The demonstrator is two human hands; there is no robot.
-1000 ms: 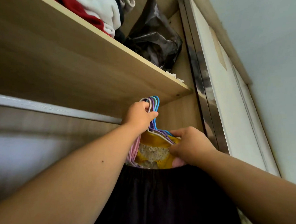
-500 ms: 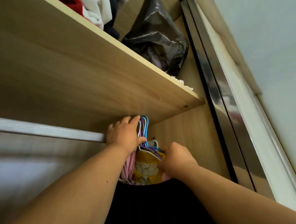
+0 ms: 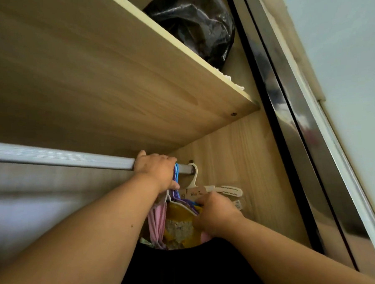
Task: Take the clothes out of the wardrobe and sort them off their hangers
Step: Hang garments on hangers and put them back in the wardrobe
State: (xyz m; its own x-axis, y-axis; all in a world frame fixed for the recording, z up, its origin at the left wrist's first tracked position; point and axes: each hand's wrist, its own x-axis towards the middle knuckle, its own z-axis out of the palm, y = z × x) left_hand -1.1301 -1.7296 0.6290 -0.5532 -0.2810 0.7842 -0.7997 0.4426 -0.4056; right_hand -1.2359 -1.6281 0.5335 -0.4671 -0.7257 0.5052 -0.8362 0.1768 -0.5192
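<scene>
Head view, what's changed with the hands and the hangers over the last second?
The left hand, gripping the bunch of blue and purple plastic hangers by its hooks, has moved up onto the silver metal rail. A cream plastic hanger by the wardrobe wall has come into sight. The right hand keeps its grip on the bunch's shoulders above the yellow garment.

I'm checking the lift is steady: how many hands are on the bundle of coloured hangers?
2. The left hand grips the bundle of coloured plastic hangers at its hooks on the silver metal rail; the right hand grips its arms lower, above the yellow garment.
</scene>
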